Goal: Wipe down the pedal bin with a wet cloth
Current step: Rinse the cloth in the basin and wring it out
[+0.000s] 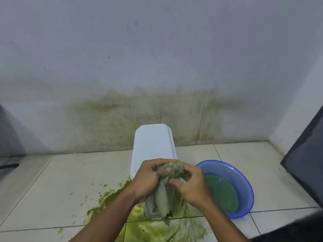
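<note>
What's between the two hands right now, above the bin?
In the head view, a bunched greenish cloth: the left hand and right hand both grip it, and its tail hangs in front of the white pedal bin.

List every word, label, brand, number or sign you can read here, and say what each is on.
None: no text can be read in this view.
The white bin, the blue basin and the cloth gripped by the left hand and right hand show no lettering; the wall and floor carry only green stains.
</note>
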A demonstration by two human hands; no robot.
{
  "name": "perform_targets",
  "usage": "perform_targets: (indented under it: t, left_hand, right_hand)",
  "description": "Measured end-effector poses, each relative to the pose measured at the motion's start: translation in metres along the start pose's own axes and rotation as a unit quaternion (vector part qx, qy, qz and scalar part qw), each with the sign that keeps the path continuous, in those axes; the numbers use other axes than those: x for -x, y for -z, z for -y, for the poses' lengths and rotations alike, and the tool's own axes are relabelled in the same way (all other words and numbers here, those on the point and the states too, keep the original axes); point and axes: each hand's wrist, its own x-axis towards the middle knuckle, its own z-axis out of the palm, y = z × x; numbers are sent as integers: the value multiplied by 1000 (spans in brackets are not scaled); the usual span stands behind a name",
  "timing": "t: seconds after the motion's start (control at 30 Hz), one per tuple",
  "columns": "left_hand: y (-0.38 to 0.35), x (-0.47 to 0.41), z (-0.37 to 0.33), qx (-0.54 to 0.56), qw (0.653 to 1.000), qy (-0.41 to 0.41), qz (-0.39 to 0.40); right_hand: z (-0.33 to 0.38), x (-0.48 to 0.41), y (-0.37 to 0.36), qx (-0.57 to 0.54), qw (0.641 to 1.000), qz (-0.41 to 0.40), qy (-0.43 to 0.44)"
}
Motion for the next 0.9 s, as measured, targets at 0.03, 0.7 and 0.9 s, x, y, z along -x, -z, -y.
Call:
perform_targets:
  t: [0.03, 0.7, 0.9]
  left_hand:
    - [-6, 0, -3, 9, 1000, -8, -17]
    - [-86, -22, -97, -413, 890, -185, 53]
    - [-89, -34, -120, -533, 817, -196, 97]
  right_hand:
    - [2, 0, 8, -25, 1000, 3, -15]
    - [22, 16, 139, 208, 976, -8, 58]
    - [20, 17, 157, 121, 992, -41, 2]
